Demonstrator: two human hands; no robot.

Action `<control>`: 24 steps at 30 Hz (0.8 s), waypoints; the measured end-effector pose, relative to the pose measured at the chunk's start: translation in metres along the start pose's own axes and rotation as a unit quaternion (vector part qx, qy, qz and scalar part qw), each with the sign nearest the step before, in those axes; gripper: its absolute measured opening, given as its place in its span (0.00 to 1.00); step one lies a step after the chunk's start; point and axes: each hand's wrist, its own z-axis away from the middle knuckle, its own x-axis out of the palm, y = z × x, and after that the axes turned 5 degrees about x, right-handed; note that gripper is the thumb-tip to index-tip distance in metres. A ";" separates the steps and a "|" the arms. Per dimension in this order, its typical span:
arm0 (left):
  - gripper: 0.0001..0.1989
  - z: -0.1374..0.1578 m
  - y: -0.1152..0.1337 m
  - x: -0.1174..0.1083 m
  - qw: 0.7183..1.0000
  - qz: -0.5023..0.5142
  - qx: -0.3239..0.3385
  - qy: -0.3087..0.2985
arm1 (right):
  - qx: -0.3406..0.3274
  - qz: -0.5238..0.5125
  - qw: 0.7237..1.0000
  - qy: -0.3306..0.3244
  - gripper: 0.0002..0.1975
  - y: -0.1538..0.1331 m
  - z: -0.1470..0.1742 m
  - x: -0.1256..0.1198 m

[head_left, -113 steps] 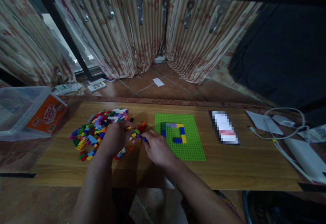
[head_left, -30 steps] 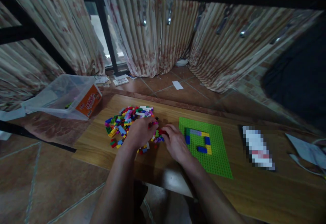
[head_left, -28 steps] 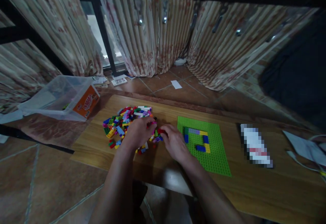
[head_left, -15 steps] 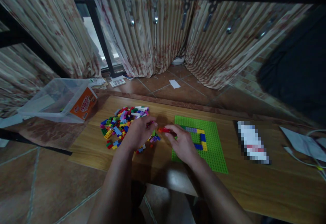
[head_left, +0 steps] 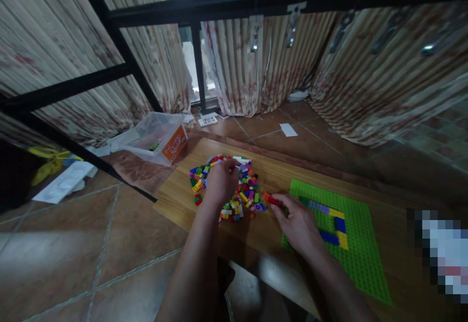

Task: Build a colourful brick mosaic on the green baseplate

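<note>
Between the thumb and forefinger of the right hand (head_left: 300,223), a red brick (head_left: 275,201) is clamped, with an orange brick (head_left: 268,197) at its end; both are held between the pile and the baseplate. The left hand (head_left: 221,181) is held over the pile of loose bricks (head_left: 249,185) with its fingers curled; whether anything is gripped by them cannot be told. The pile is spread at the left end of the table (head_left: 179,190), its farthest bricks near the far edge. Farther from the table's left edge, the green baseplate (head_left: 365,268) is laid, its left side partly covered by the right hand; blue, yellow and lavender bricks (head_left: 340,225) are set on it in an angular outline. Beyond the table's far left corner, a clear tub (head_left: 146,155) with an orange label (head_left: 174,145) is seen on the floor
</note>
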 end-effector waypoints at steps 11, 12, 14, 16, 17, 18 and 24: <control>0.10 0.024 -0.077 -0.082 0.984 -0.113 -0.137 -0.034 | -0.016 -0.004 1.000 0.005 0.11 -0.002 -0.003 0.012; 0.09 0.029 -0.081 -0.084 0.981 -0.123 -0.144 -0.043 | -0.019 -0.006 1.000 0.004 0.11 -0.002 -0.003 0.012; 0.08 0.037 -0.086 -0.084 0.976 -0.131 -0.159 -0.065 | -0.021 -0.008 1.000 0.000 0.11 -0.002 -0.002 0.012; 0.08 0.040 -0.088 -0.079 0.973 -0.132 -0.166 -0.092 | -0.020 -0.004 1.000 0.000 0.11 -0.004 -0.001 0.012; 0.08 0.040 -0.089 -0.076 0.972 -0.132 -0.165 -0.100 | -0.019 -0.002 1.000 0.002 0.11 -0.005 -0.001 0.012; 0.09 0.039 -0.089 -0.073 0.972 -0.133 -0.161 -0.104 | -0.019 -0.002 1.000 0.007 0.11 -0.007 0.000 0.012; 0.12 0.027 -0.096 -0.060 0.971 -0.153 -0.149 -0.111 | -0.027 -0.006 0.999 0.040 0.11 -0.017 0.006 0.016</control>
